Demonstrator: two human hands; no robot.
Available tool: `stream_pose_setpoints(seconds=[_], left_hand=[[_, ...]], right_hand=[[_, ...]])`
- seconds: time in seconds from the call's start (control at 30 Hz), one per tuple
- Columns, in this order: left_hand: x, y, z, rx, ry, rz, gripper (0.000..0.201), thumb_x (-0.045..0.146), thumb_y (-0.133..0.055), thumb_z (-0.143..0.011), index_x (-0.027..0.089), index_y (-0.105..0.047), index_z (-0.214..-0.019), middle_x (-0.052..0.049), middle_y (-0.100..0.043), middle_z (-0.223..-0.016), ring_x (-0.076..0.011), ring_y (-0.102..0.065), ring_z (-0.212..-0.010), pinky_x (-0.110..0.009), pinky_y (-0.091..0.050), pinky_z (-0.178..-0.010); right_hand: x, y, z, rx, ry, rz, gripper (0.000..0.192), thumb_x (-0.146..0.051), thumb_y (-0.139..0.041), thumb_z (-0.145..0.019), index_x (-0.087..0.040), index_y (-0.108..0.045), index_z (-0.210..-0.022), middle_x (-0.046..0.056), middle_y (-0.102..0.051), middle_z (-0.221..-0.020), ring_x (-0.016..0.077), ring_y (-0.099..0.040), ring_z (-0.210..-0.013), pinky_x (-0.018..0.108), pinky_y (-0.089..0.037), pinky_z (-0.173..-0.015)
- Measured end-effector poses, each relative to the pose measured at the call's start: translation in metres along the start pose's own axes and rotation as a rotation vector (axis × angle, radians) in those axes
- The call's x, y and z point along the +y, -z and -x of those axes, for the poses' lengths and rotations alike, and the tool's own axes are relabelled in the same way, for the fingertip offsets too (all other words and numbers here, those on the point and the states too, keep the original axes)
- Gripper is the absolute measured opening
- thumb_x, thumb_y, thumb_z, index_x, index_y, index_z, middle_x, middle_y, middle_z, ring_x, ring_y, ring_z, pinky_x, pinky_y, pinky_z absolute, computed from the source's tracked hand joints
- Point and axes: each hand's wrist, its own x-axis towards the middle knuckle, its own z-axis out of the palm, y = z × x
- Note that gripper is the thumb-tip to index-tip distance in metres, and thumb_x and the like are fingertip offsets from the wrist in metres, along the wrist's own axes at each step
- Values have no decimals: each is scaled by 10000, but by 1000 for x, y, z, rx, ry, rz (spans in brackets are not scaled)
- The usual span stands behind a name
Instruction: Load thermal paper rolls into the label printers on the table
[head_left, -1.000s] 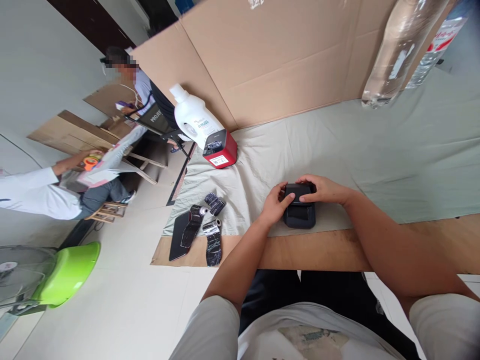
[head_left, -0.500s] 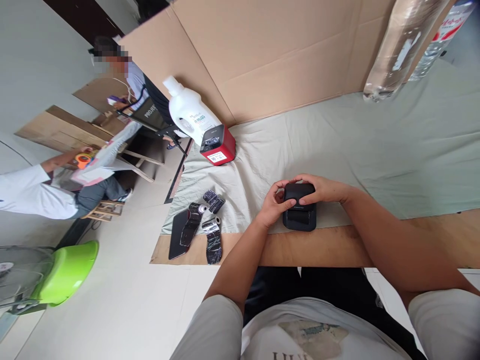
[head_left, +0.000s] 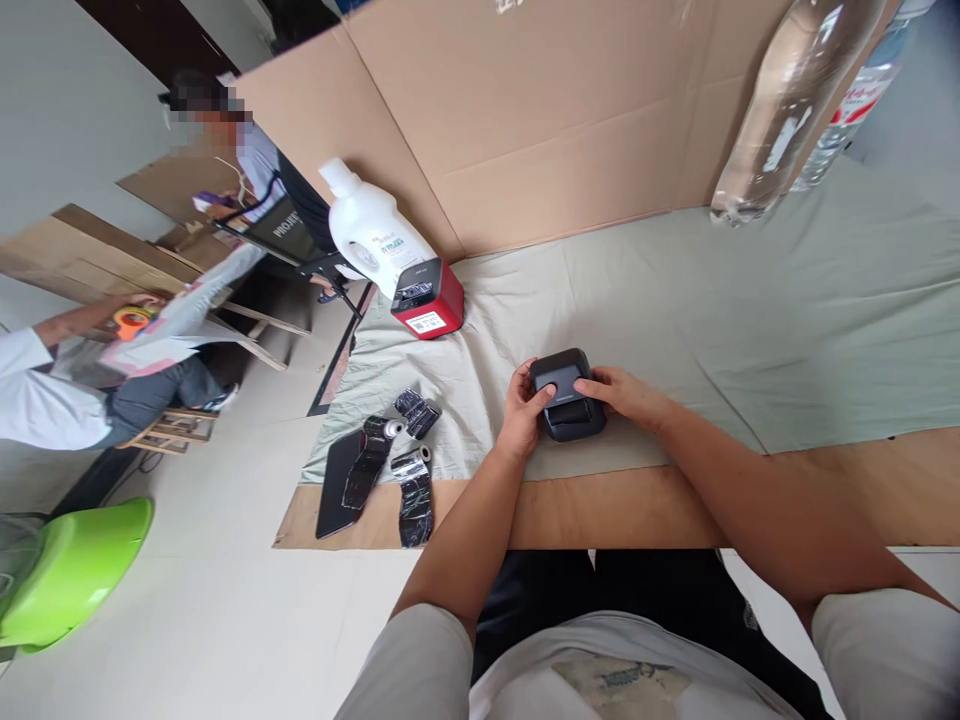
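Both hands close on one small black label printer [head_left: 566,394] that rests on the pale cloth [head_left: 675,300] near the table's front edge; the left hand [head_left: 520,408] clasps its left side with the thumb laid over the top, and the right hand [head_left: 619,390] holds its right side with fingertips on the lid; the printer's underside and far side are hidden, and whatever marking sits on its front is too small to read.

To the left a second printer, red with a black top [head_left: 427,298], carries a white sticker with a code too fine to make out; just behind it, seemingly touching, leans one white plastic jug [head_left: 370,231], its green label unreadable.

At the table's left end lie three rolls of black label tape [head_left: 405,450], partly unwound, one trailing over a flat dark slab [head_left: 335,484] that may be a phone, I cannot tell.

Two clear plastic bottles [head_left: 787,110] are cut off at the top right; the rear one bears a red and white label, blurred.

A cardboard wall [head_left: 540,110] runs behind the cloth.

At far left another person's sleeve [head_left: 30,400] shows, the hand on an orange roll of tape [head_left: 132,320]; a second person sits behind, by a dark panel with mirrored, illegible white lettering; a lime green basin [head_left: 71,570] is cut by the frame.
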Motion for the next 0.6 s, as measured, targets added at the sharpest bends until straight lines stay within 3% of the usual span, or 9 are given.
stream_pose_setpoints(seconds=[0.2,0.33,0.43,0.53,0.6], left_hand=[[3,0,-1,-34,48,19,823,528,-885,-565,215,-553,-1250,-93,-664,-1179,-217,-654,-1028,-322,-535,-861],[2,0,-2,38,-20,-16,767,517,-878,-594,220,-553,-1223,-94,-655,-1195,-214,-646,-1060,-314,-527,-889],[-4,0,-2,54,-9,-16,798,565,-841,-631,239,-501,-1276,-101,-637,-1227,-213,-642,-1079,-324,-522,-903],[-10,-1,-1,-27,29,-4,819,704,-683,-729,263,-416,-1366,-124,-598,-1278,-210,-669,-996,-349,-547,-811],[-12,-2,0,-85,34,-97,758,717,-619,-770,238,-456,-1334,-126,-612,-1219,-193,-674,-887,-338,-544,-723]], right_hand=[[3,4,-6,157,100,234,500,-645,-675,-710,-164,-629,-839,52,-666,-851,230,-619,-834,381,-497,-784],[3,-3,-4,94,73,65,518,-629,-680,-722,-163,-638,-944,68,-698,-930,227,-647,-873,365,-513,-791],[1,-6,-5,117,28,-23,482,-557,-741,-701,-175,-641,-978,85,-721,-979,229,-670,-895,366,-533,-814],[-11,15,-17,199,18,-75,372,-487,-739,-725,-177,-673,-920,103,-741,-978,250,-687,-922,379,-553,-847],[-24,49,-29,303,8,-155,301,-448,-681,-790,-178,-688,-923,111,-752,-971,253,-701,-930,377,-573,-843]])
